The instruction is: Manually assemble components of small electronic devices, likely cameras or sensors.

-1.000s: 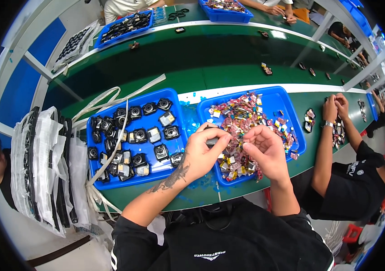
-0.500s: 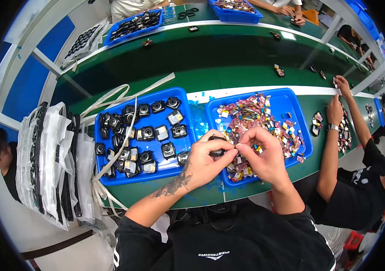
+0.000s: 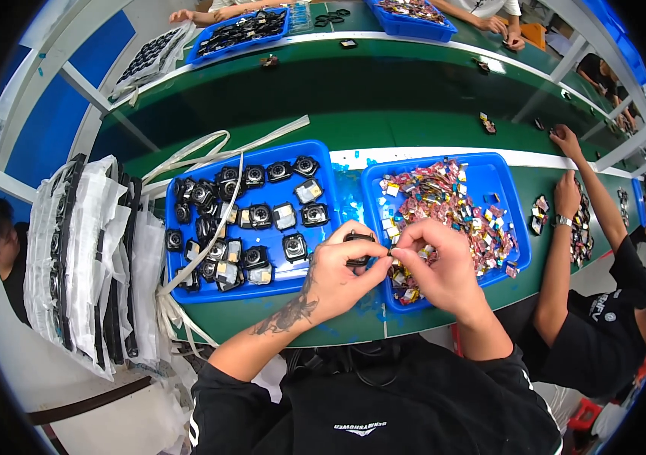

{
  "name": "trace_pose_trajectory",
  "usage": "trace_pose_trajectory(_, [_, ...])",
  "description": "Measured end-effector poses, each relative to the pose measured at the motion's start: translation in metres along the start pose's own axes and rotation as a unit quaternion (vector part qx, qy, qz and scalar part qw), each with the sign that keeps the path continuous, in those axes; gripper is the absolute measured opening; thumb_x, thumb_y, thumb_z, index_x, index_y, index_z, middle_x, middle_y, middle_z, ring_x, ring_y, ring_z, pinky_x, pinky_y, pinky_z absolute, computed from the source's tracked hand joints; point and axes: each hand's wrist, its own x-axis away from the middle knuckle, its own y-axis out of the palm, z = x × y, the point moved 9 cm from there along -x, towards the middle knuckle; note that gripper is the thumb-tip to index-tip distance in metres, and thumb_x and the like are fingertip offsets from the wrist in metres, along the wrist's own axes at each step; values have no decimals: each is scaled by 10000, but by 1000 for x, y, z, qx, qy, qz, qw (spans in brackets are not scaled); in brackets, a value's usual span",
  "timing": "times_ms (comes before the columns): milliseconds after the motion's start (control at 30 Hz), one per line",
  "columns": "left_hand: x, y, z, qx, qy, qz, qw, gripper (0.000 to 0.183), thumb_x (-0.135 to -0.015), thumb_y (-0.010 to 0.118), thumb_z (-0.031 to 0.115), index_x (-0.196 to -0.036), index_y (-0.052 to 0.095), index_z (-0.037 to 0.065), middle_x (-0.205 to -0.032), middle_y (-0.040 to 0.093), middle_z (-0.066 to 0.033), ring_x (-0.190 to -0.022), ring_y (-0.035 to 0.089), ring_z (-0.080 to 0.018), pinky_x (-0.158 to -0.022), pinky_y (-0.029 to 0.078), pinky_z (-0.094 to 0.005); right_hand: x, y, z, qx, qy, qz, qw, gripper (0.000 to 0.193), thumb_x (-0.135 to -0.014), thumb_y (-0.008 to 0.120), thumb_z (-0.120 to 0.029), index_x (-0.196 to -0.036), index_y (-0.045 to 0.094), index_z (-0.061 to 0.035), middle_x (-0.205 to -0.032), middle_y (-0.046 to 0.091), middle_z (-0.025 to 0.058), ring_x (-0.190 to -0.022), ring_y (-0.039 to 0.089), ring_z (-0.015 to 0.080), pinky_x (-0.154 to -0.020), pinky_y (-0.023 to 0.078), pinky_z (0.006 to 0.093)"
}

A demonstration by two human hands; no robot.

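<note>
In the head view, the left hand (image 3: 342,271) cradles a black unit (image 3: 359,248) in its curled fingers, apparently to steady it while the thumb and forefinger pinch toward its right edge. The right hand (image 3: 440,262) has its fingertips pressed together at that spot; whether they grip something tiny I cannot tell. Both are over the near side of the blue right tray (image 3: 482,173), heaped with small parts (image 3: 444,201). The left tray (image 3: 315,236) beside it keeps black units (image 3: 314,214) apart from that heap, both seemingly within reach on the green worktop (image 3: 421,322).
</note>
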Motion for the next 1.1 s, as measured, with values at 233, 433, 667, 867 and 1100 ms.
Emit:
trace_pose_trajectory(233, [14,-25,-34,103,-137,39,984,43,-847,709,15,-860,693,-22,-906,591,-45,-663,559,-67,-558,438,-199,4,18,-7,54,13,-90,994,82,-824,666,1,-866,605,-33,-817,635,105,-681,633,249,-608,500,348])
trace_pose_trajectory(433, [23,-39,-36,199,-153,52,967,83,-897,670,55,-901,685,-26,-908,553,-35,-616,529,-53,-507,374,-180,-25,44,24,100,-7,-169,980,271,-828,666,-19,-1096,624,-7,-998,638,170,-764,647,275,-701,520,398])
trace_pose_trajectory(667, [22,-36,-34,266,-159,27,950,103,-912,665,66,-943,683,-30,-893,592,-43,-654,558,-66,-554,435,-204,-24,27,21,83,29,-55,995,95,-822,690,-12,-915,670,-9,-791,571,58,-601,522,137,-591,454,266])
trace_pose_trajectory(867, [17,-10,-27,314,-166,-80,931,127,-921,636,77,-1006,675,-9,-897,590,-34,-616,533,-69,-525,386,-188,-22,40,-5,-104,-42,-105,988,158,-843,662,33,-998,683,15,-884,615,73,-878,618,147,-744,507,256])
trace_pose_trajectory(1100, [16,-26,-54,450,-204,76,866,445,-1019,434,110,-1442,295,86,-1167,573,-118,-826,565,-144,-655,434,-241,-2,7,28,-269,35,76,959,128,-834,675,81,-950,636,43,-965,659,119,-846,655,163,-770,549,276])
